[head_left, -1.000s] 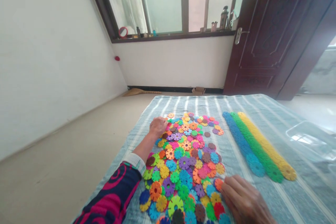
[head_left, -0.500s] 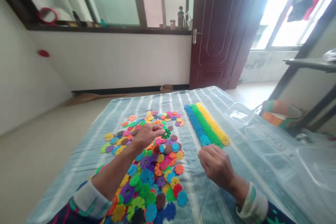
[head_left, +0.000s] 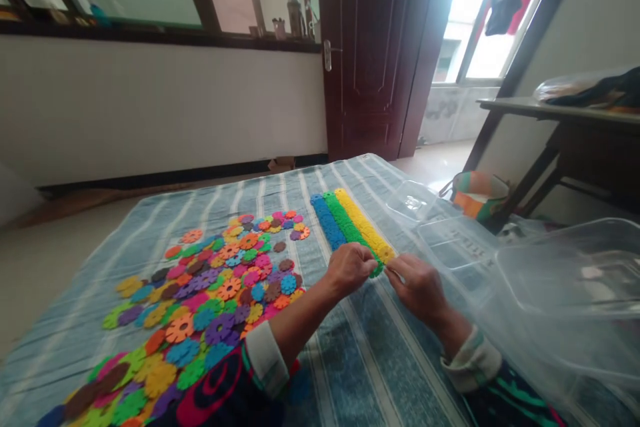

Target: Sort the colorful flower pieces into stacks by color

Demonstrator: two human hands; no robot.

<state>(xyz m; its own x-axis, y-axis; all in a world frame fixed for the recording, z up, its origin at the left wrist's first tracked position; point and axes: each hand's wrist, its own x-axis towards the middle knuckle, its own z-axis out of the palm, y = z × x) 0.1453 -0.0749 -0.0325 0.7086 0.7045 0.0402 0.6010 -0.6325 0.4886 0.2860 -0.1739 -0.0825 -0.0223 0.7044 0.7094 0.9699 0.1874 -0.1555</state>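
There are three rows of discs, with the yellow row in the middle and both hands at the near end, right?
Not quite: in the head view, the green row is in the middle; the yellow row is rightmost. The rest holds.

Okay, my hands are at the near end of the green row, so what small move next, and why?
I'd probably press the green disc at that end flat, in line with the green row: your left hand is right at it, your right hand is close beside, and the blue row and yellow row alongside give straight lines to match.
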